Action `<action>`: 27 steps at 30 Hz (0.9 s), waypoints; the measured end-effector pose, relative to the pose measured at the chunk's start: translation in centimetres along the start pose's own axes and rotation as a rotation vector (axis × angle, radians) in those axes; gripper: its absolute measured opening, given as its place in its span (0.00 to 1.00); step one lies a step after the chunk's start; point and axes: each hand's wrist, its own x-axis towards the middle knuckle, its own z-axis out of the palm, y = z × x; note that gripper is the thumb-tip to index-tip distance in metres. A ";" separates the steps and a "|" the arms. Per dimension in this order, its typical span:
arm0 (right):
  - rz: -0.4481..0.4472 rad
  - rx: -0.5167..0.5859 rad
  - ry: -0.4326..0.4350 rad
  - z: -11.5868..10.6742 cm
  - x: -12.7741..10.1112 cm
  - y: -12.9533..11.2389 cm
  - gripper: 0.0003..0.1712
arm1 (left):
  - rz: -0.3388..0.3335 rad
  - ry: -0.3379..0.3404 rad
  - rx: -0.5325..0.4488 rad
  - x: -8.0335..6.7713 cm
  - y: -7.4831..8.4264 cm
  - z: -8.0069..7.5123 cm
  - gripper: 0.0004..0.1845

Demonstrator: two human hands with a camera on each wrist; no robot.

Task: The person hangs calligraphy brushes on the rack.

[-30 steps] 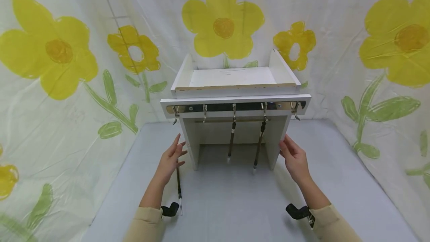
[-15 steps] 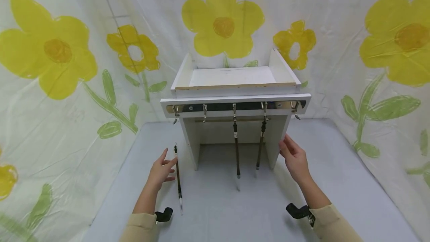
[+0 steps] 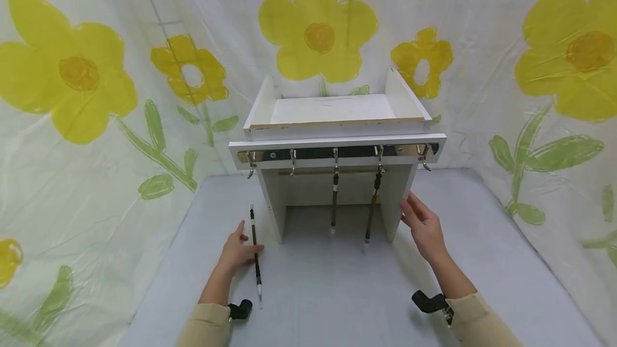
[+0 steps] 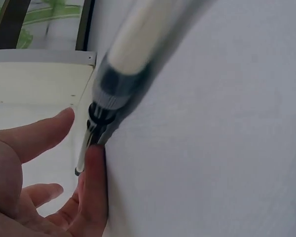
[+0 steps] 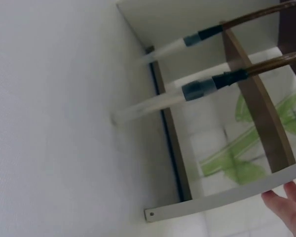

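Note:
A white hook rack [image 3: 337, 134] stands at the back of the grey table [image 3: 337, 304]. Two brushes [image 3: 333, 202] [image 3: 372, 210] hang from its metal hooks; the right wrist view shows their pale tips [image 5: 153, 106] above the table. A third brush [image 3: 257, 277] lies on the table left of the rack. My left hand [image 3: 243, 245] rests on its shaft, one fingertip [image 4: 94, 158] touching the brush [image 4: 123, 74] while the thumb stays apart. My right hand [image 3: 418, 221] lies flat with straight fingers [image 5: 291, 205] against the rack's right side panel [image 5: 212, 200].
Flowered plastic sheeting [image 3: 72, 95] walls in the table at the back and on both sides. Several hooks on the rack's rail [image 3: 294, 157] carry nothing. The rack's top is a shallow tray [image 3: 332, 110].
My left hand left the rack's left panel and came down onto the brush lying on the table. The hanging brushes swung back and forth. My right hand stayed put.

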 end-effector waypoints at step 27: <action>-0.008 0.019 -0.006 -0.1 0.0 0.2 0.32 | -0.056 0.027 -0.345 -0.7 -0.2 0.2 0.50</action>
